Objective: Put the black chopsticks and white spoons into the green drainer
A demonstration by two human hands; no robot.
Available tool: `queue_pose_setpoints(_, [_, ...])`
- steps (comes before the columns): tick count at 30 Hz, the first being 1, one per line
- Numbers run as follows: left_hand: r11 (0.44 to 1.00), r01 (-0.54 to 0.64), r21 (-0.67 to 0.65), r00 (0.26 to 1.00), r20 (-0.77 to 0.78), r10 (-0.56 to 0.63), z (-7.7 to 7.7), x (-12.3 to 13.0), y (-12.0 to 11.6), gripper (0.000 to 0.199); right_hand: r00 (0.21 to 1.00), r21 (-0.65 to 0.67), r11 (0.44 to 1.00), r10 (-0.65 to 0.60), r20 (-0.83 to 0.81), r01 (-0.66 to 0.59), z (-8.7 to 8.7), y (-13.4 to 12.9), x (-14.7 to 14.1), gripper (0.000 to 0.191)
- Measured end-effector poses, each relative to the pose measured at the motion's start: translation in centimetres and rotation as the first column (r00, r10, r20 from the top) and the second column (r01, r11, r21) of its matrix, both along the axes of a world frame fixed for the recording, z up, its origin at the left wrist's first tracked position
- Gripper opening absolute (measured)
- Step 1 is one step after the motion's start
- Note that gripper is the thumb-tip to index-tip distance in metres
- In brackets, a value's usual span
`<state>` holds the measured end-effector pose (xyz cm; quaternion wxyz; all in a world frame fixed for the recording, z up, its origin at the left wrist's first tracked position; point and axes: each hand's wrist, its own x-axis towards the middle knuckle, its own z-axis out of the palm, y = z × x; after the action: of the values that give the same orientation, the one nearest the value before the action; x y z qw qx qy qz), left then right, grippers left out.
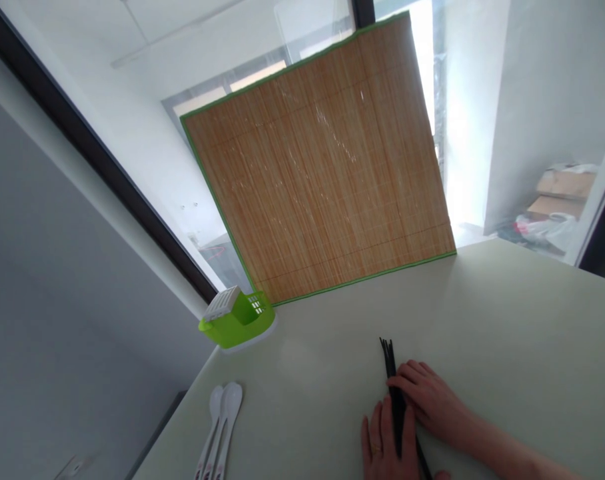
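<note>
A bundle of thin black chopsticks (388, 360) lies on the pale table, its tips slightly fanned at the far end. My left hand (388, 440) rests over the near part, with its fingers along the bundle and a ring on one finger. From the right side, my right hand (430, 400) presses its bent fingers against the middle of the bundle. Both hands are closed about the chopsticks. Another thin black length shows under the hands, near the bottom edge. The near ends are partly hidden by my fingers.
Several white spoons (226, 407) lie together at the left of the table (312, 373). A green and white utensil basket (240, 323) stands at the back left edge. Behind the table, a bamboo mat (327, 167) with green edging stands against glass.
</note>
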<state>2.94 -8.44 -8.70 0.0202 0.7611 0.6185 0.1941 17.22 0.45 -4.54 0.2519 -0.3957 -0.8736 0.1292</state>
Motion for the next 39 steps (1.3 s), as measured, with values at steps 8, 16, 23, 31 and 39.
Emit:
queue_pose_setpoints(8, [0.940, -0.124, 0.319, 0.981, -0.100, 0.164, 4.5, -8.6, 2.0, 0.053, 0.999, 0.083, 0.997, -0.003, 0.053, -0.001, -0.3, 0.0, 0.1, 0.041])
queue_pose_setpoints(16, [0.642, -0.725, 0.249, 0.525, -0.404, 0.749, 8.7, -23.5, 0.9, 0.056, 0.995, 0.253, 0.963, 0.076, 0.064, -0.090, 0.2, -0.6, -0.3, 0.042])
queue_pose_setpoints(23, [0.513, -0.853, -0.094, 0.498, -0.442, 0.746, 8.5, -25.8, 0.8, 0.066, 0.950, 0.147, 0.945, 0.271, 0.156, -0.293, 0.6, -0.7, -1.7, 0.047])
queue_pose_setpoints(31, [0.494, -0.860, -0.126, 0.498, -0.415, 0.762, 8.0, -26.7, 1.2, 0.062, 0.921, 0.033, 0.931, 0.354, 0.164, -0.364, 2.5, -0.9, -4.5, 0.031])
queue_pose_setpoints(39, [0.508, -0.840, -0.192, 0.538, -0.423, 0.729, 7.6, -28.0, 2.6, 0.035, 0.950, 0.075, 0.956, 0.270, 0.157, -0.284, 1.2, -1.5, -3.7, 0.015])
